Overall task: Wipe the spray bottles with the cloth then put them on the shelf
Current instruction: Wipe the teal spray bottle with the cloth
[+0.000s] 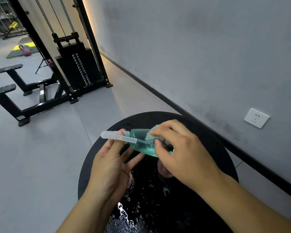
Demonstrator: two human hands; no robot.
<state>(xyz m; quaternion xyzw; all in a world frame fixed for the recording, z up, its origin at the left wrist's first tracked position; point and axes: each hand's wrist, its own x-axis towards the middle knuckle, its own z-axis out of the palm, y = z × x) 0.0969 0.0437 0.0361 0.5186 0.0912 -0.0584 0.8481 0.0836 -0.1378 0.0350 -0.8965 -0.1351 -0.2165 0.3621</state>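
**Item: teal spray bottle, mid-wipe**

Head view. You hold the spray bottle (140,142) above the round black counter (217,142), long axis lying left-right, clear cap leftward. Your left hand (111,158) pinches the cap end; your right hand (178,148) grips the cloth (150,136) round the body. Bottle base hidden; shelf unseen.

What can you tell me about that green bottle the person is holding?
The spray bottle is small, of clear teal-green plastic with liquid inside and a frosted clear cap. It lies nearly level above a wet round black table, cap toward the left. The left hand holds its cap end; the right hand presses a pale cloth around its body.
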